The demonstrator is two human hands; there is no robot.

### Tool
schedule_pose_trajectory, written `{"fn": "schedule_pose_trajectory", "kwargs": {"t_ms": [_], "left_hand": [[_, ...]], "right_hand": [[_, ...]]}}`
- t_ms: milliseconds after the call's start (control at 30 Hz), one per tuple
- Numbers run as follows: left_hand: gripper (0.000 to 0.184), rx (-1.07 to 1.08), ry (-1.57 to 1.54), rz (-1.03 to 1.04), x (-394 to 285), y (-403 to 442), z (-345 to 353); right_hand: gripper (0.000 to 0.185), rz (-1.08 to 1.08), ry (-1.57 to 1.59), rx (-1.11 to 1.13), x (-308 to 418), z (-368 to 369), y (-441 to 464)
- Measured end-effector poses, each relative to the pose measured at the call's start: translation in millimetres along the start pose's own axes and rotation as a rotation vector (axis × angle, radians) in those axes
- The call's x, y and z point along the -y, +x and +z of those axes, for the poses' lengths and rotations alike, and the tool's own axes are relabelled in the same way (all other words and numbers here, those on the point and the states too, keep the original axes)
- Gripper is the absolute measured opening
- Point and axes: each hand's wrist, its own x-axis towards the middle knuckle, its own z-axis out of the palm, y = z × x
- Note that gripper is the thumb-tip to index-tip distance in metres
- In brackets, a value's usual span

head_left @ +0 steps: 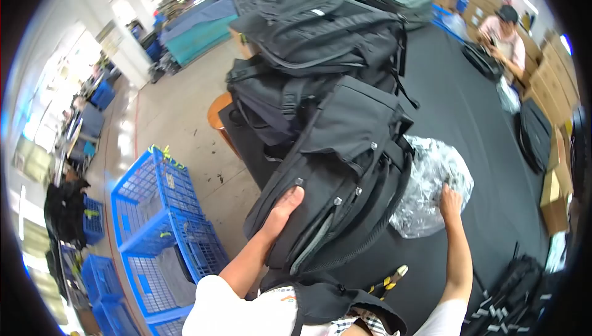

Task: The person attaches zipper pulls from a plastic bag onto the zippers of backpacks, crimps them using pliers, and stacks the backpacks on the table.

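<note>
A black backpack (336, 145) lies at a slant on the dark table, its straps and padded back turned to the right. My left hand (285, 207) holds its lower left part, the thumb on top; the other fingers are hidden. A crumpled clear plastic bag (425, 212) rests right of the backpack. My right hand (452, 201) is closed on the plastic bag, fingers bent into the film. Beyond the backpack more black backpacks (327, 37) are piled up. A tool with black and yellow handles (388, 282) lies near my body.
Blue plastic crates (145, 243) stand on the floor to the left. Across the black-covered table (431, 83), a person (505, 43) handles a dark bag. Cardboard boxes (549, 89) line the right side. Black straps with white tags (509, 299) lie at lower right.
</note>
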Motion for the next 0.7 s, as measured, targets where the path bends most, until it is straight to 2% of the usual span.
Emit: {"fn": "schedule_pose_trajectory", "kwargs": {"t_ms": [167, 233, 267, 300, 367, 433, 600, 700], "left_hand": [[0.053, 0.087, -0.019, 0.052, -0.1, 1.0, -6.6], [0.053, 0.075, -0.007, 0.061, -6.3, -4.1, -0.5], [0.054, 0.063, 0.008, 0.065, -8.4, -6.1, 2.4], [0.054, 0.063, 0.005, 0.069, -8.6, -6.4, 3.3], [0.052, 0.103, 0.001, 0.045, -8.1, -7.3, 5.4], [0.049, 0.11, 0.006, 0.078, -1.6, -4.0, 7.5], [0.048, 0.185, 0.044, 0.06, 5.7, -7.4, 13.3], [0.056, 0.128, 0.064, 0.091, 1.2, -21.8, 25.4]], "right_hand": [[0.012, 0.151, 0.115, -0.018, 0.4, -13.6, -7.8], [0.018, 0.188, 0.439, -0.57, 1.0, -1.5, -8.8], [0.021, 0.572, 0.989, -0.207, 6.2, -17.4, -14.7], [0.021, 0.569, 0.988, -0.211, 18.2, -29.1, -23.9], [0.018, 0.717, 1.923, -0.324, 49.7, -50.2, -48.7], [0.016, 0.532, 2.134, 0.062, 79.2, -76.6, -79.1], [0.017, 0.606, 2.254, 0.256, 162.9, -137.4, -116.5], [0.021, 0.488, 2.149, 0.244, 180.2, -168.3, -120.0]]}}
